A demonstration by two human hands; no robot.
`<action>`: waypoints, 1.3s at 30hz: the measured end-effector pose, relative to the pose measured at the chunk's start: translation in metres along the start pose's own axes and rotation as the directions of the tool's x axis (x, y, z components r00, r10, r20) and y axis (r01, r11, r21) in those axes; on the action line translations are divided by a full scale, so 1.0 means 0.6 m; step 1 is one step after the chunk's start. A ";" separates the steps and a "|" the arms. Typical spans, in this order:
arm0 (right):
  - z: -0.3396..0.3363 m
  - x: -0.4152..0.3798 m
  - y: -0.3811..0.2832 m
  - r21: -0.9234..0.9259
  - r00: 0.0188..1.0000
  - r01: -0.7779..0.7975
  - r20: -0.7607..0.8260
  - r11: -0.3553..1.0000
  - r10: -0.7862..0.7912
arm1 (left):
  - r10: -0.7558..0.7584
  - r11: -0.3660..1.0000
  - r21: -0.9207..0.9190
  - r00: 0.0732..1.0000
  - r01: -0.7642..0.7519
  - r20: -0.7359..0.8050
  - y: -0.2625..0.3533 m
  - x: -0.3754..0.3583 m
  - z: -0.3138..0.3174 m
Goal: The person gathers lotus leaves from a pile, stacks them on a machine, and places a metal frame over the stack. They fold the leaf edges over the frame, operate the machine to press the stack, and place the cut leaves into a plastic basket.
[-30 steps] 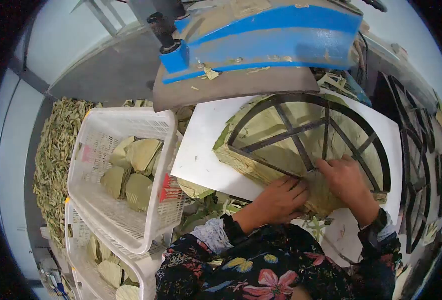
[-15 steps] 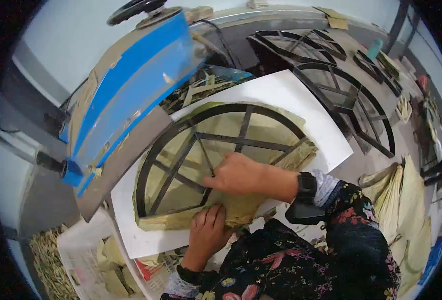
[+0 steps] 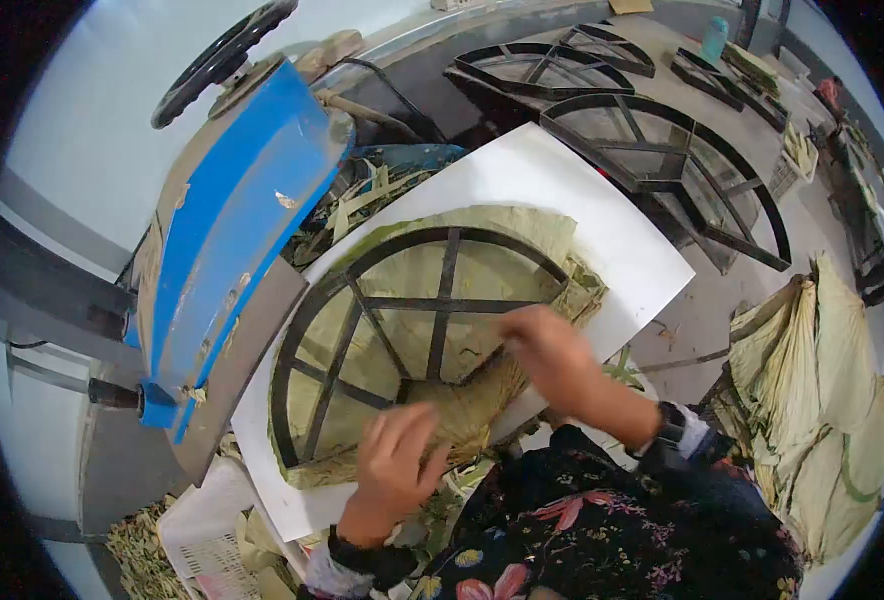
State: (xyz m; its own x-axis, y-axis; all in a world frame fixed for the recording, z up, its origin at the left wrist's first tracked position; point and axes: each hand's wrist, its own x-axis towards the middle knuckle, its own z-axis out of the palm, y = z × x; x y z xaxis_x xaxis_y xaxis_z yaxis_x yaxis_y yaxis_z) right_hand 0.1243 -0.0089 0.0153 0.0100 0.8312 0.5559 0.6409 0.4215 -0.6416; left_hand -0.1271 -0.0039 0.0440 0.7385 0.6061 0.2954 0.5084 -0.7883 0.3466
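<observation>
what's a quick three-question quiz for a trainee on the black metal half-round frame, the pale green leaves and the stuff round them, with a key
1. True or false: the black metal half-round frame lies on top of the flat pale green leaves.

2. What is under those leaves?
A) a folded blue cloth
B) a flat white board
C) a round red tray

3. Which of the person's hands is nearer to the white perforated plastic basket?

Key: 1 true; 2 B; 3 the left hand.
</observation>
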 end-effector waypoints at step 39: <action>-0.009 -0.060 0.023 0.237 0.798 -0.598 0.264 0.766 0.541 | 0.171 0.982 0.075 0.983 -0.175 0.062 -0.007 0.246 0.114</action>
State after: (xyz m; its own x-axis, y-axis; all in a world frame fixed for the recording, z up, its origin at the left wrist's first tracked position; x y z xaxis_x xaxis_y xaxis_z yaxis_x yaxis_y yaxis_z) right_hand 0.1369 -0.0347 -0.0107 0.1518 0.9875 -0.0433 0.3027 -0.0882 -0.9490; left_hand 0.0099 0.0814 0.0255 0.8404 0.4549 0.2947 0.4029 -0.8880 0.2216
